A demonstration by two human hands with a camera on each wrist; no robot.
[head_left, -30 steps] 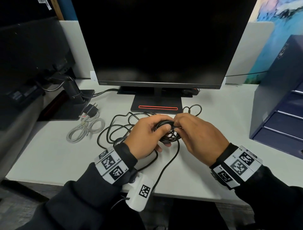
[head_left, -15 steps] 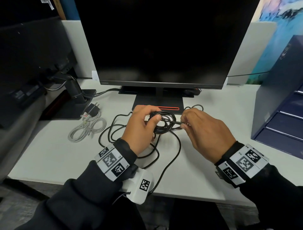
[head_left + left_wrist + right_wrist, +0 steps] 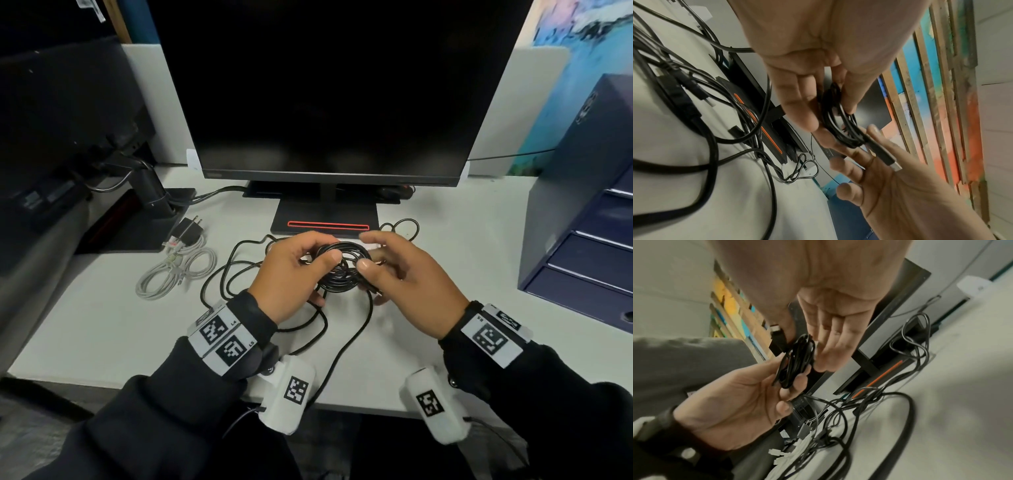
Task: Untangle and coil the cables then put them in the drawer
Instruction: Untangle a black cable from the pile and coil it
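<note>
A small black cable coil (image 3: 342, 274) is held just above the white desk (image 3: 102, 325), in front of the monitor stand (image 3: 325, 219). My left hand (image 3: 294, 274) pinches one side of the coil (image 3: 836, 120) between thumb and fingers. My right hand (image 3: 407, 274) holds the same cable's tail against the coil with its thumb, and the USB plug (image 3: 885, 155) lies across its fingers. In the right wrist view the plug (image 3: 777, 335) sticks out beside the coil (image 3: 795, 360). More black cable (image 3: 233, 270) lies loose under and left of my hands, one strand running off the front edge.
A white cable bundle (image 3: 178, 270) with a black plug lies at left. A dark blue drawer unit (image 3: 582, 222) stands at right, its drawers closed. The big monitor (image 3: 329, 102) fills the back, and a second monitor's arm base (image 3: 147, 195) sits at left.
Half a second ago my right hand had drawn the cable's end out to the right; now it is back against the coil with the end laid on it. My left hand kept hold.
</note>
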